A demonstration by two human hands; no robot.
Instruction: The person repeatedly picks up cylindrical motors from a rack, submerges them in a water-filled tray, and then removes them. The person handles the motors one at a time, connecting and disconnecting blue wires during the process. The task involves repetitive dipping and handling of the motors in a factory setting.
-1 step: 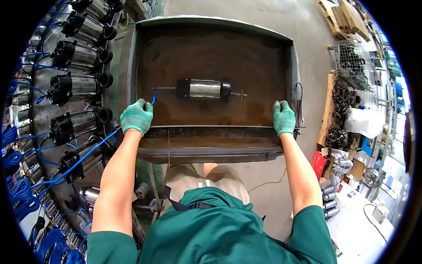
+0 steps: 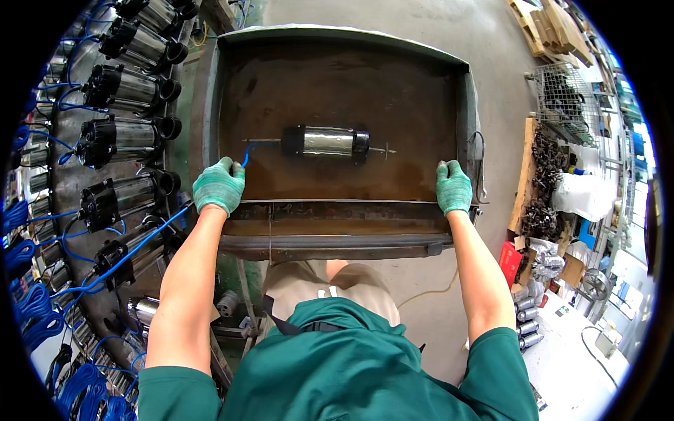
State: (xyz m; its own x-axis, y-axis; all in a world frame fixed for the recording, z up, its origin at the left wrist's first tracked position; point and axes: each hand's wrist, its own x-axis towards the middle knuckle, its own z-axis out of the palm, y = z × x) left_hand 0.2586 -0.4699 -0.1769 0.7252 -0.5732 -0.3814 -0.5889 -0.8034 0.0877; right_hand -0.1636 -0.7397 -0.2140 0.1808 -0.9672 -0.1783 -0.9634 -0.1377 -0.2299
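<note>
A broad metal tank (image 2: 340,245) with brown, murky liquid in it stands before me. A cylindrical pump (image 2: 328,141), shiny silver with black ends, lies sideways in the liquid, and a thin rod shows at each end. My left hand (image 2: 219,186), in a green knit glove, is closed on the tank's edge near its left front corner. A blue cable (image 2: 168,221) from the pump runs to that hand and comes out beyond it; whether the fingers pinch it is hidden. My right hand (image 2: 453,186), gloved alike, is closed on the right edge. Its fingertips are partly hidden.
Rows of silver-and-black pumps (image 2: 123,137) with blue cables line the left bench. Coiled blue cables (image 2: 34,309) lie lower left. At right are a wire basket (image 2: 562,95), a pile of dark metal parts (image 2: 544,175), a red box (image 2: 510,261) and a white table (image 2: 569,351).
</note>
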